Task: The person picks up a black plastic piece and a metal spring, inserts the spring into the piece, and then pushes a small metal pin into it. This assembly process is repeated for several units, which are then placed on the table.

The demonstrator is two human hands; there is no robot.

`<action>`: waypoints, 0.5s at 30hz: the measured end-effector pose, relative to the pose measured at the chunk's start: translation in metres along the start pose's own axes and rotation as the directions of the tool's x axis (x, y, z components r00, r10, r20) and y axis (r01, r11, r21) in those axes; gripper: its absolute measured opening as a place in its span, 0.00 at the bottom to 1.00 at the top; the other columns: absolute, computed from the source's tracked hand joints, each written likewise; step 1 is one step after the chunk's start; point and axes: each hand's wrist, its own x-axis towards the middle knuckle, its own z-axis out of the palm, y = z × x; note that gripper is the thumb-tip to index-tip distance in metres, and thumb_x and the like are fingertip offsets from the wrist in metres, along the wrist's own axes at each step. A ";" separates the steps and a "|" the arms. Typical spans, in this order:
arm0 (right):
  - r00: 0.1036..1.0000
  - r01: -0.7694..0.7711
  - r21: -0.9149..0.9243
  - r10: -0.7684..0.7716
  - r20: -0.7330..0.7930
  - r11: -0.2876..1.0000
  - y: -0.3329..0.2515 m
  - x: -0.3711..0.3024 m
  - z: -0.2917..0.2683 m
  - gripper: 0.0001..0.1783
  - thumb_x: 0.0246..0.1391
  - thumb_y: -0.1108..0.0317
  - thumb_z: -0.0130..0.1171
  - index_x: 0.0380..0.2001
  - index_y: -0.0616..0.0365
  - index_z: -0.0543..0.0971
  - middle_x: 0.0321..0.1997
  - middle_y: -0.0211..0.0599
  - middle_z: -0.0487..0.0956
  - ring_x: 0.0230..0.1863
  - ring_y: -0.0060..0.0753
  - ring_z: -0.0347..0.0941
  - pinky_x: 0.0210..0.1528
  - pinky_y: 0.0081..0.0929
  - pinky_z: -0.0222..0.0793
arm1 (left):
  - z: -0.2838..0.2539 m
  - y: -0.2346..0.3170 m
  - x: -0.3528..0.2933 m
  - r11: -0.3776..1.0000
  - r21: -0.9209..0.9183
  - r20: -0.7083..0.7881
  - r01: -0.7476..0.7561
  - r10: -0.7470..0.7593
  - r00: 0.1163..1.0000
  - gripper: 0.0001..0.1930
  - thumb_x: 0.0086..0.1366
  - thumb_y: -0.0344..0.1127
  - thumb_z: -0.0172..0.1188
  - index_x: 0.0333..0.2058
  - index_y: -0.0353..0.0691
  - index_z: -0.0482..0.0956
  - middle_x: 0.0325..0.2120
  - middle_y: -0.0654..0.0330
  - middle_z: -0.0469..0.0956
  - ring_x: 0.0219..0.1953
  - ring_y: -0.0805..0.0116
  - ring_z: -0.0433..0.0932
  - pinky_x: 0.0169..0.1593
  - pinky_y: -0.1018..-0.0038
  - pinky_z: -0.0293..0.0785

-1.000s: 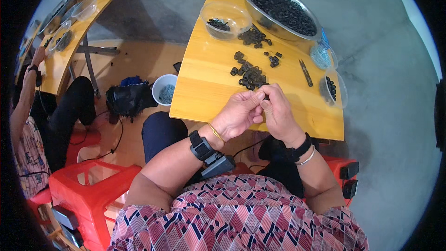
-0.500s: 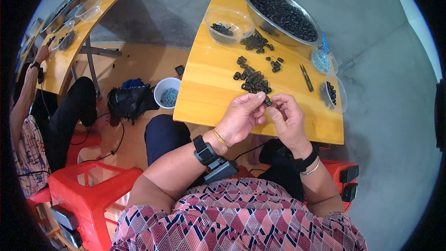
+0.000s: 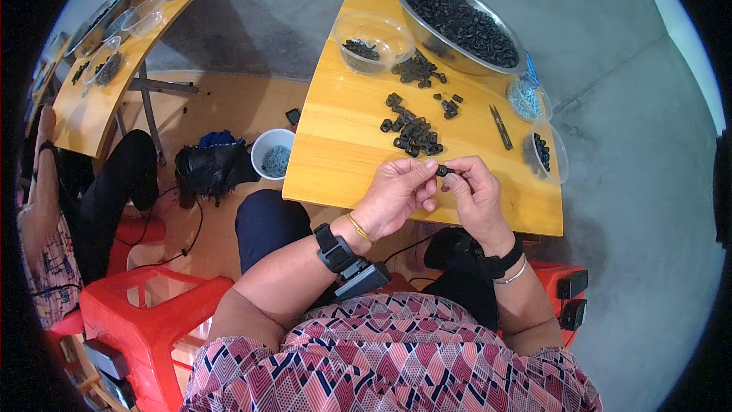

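Between the fingertips of both hands is a small black part (image 3: 442,171), too small to name further. My left hand (image 3: 398,189) pinches it from the left with thumb and forefinger, its other fingers curled. From the right, the thumb and forefinger of my right hand (image 3: 476,192) are closed on its other end. Just beyond my hands, a loose pile of small black parts (image 3: 414,134) lies on the yellow wooden table (image 3: 335,164). Farther back are a smaller cluster (image 3: 450,107) and another heap (image 3: 417,70) of the same parts.
A large metal basin (image 3: 406,15) of black parts stands at the back, beside a clear plastic bowl (image 3: 393,46). On the right are tweezers (image 3: 501,128), a tub of bluish bits (image 3: 526,99) and a clear cup (image 3: 559,154). Left are a white bucket (image 3: 263,141), a red stool (image 3: 145,320) and a co-worker's arm (image 3: 44,175).
The held part has turned to lie more level between my fingertips, and my hands have shifted slightly. The co-worker's hand has drawn back from the other table.
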 end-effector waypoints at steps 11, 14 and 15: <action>0.757 -0.247 -0.470 -0.134 -0.640 0.848 0.095 0.016 -0.195 0.09 0.50 0.74 0.48 0.37 0.63 0.70 0.32 0.34 0.72 0.33 0.22 0.67 0.36 0.20 0.64 | -0.002 0.000 -0.001 0.996 0.024 0.126 0.086 -0.089 0.988 0.13 0.62 0.36 0.47 0.40 0.34 0.69 0.23 0.62 0.71 0.23 0.75 0.70 0.33 0.77 0.72; 0.898 -0.280 -0.416 0.084 -0.431 0.865 0.149 0.016 -0.209 0.13 0.48 0.73 0.51 0.39 0.64 0.69 0.32 0.34 0.72 0.33 0.23 0.68 0.36 0.21 0.64 | -0.001 -0.002 0.001 0.995 0.034 0.118 0.089 -0.092 0.989 0.11 0.62 0.35 0.47 0.38 0.33 0.70 0.22 0.62 0.71 0.23 0.76 0.69 0.33 0.77 0.73; 0.902 -0.272 -0.410 0.082 -0.424 0.871 0.150 0.021 -0.203 0.13 0.48 0.73 0.51 0.39 0.64 0.69 0.32 0.34 0.72 0.33 0.23 0.68 0.36 0.21 0.64 | -0.003 -0.001 0.001 0.995 0.033 0.107 0.091 -0.094 0.990 0.11 0.62 0.34 0.47 0.38 0.33 0.70 0.22 0.62 0.71 0.23 0.76 0.69 0.33 0.77 0.72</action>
